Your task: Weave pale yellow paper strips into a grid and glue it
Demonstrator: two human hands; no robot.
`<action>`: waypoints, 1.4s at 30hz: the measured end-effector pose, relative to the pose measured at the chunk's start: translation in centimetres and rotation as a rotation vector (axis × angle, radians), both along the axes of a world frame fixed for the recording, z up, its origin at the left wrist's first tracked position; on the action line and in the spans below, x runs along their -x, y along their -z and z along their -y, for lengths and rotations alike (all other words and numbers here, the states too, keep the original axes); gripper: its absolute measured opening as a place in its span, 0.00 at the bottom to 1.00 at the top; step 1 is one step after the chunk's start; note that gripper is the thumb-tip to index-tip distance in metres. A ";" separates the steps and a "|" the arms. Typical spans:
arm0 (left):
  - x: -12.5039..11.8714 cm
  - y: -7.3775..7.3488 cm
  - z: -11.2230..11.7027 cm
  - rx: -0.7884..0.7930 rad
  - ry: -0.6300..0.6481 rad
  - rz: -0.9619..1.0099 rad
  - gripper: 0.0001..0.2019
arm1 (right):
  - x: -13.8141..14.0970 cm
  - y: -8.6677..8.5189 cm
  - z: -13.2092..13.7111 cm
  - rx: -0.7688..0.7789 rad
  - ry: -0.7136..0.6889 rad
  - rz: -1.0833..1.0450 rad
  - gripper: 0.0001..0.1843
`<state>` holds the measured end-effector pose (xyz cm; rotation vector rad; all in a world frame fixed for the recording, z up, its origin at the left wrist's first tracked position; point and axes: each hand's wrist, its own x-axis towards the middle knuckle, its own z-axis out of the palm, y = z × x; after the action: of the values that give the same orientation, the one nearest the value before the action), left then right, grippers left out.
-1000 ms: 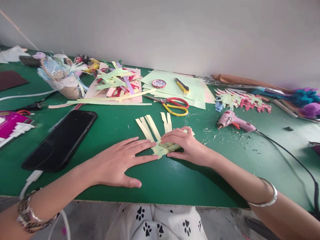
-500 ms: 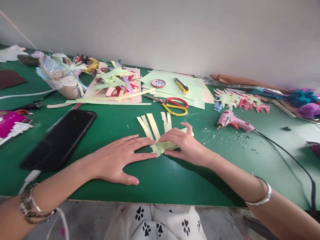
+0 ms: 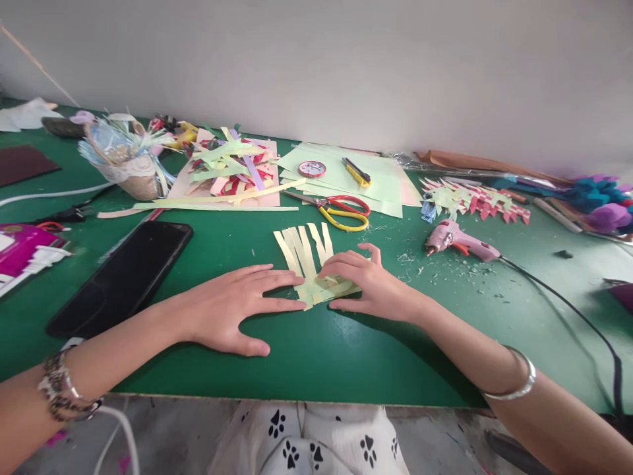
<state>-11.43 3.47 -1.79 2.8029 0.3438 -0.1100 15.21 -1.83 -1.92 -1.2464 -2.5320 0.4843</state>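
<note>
A small weave of pale yellow-green paper strips (image 3: 309,287) lies on the green table, its loose ends fanned away from me. My left hand (image 3: 232,307) rests flat with fingers spread, the fingertips touching the weave's left edge. Over the right part of the weave curls my right hand (image 3: 368,284). Its thumb is at the near edge and its bent fingers are on top, with strips between them; the little finger is raised. Part of the weave is hidden under this hand. Beyond the loose ends lie red-and-yellow-handled scissors (image 3: 346,212).
Left of my hands lies a black phone (image 3: 123,277). A pink glue gun (image 3: 459,241) is on the right, near glue scraps. Toward the wall are cut strips (image 3: 232,161), green paper sheets (image 3: 386,191), a yellow cutter (image 3: 357,173) and a decorated basket (image 3: 136,178).
The upright strips have moved closer together, those on the right shifting left. My right hand has moved slightly right along the weave; the left hand stays at its edge.
</note>
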 end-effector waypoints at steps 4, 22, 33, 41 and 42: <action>-0.6 -0.4 0.0 -0.009 -0.041 0.040 0.29 | -0.8 -0.2 -0.2 -0.014 0.024 0.025 0.17; -2.6 1.2 1.0 -0.067 -0.066 0.003 0.37 | -1.9 -0.8 0.3 -0.152 0.102 0.162 0.13; -4.3 -0.1 1.8 0.089 -0.225 0.119 0.23 | -2.5 -1.2 0.4 -0.169 0.157 0.228 0.13; -7.5 -0.2 2.5 -0.035 -0.465 0.184 0.16 | -0.3 -1.8 1.1 -0.189 0.331 -0.082 0.10; -7.8 -0.2 2.5 -0.062 -0.480 0.193 0.15 | 0.0 -1.8 1.2 -0.186 0.326 -0.087 0.10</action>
<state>-3.66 0.99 -1.56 2.6732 0.9651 0.2811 15.22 -3.02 -0.11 -1.4898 -2.1861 0.2180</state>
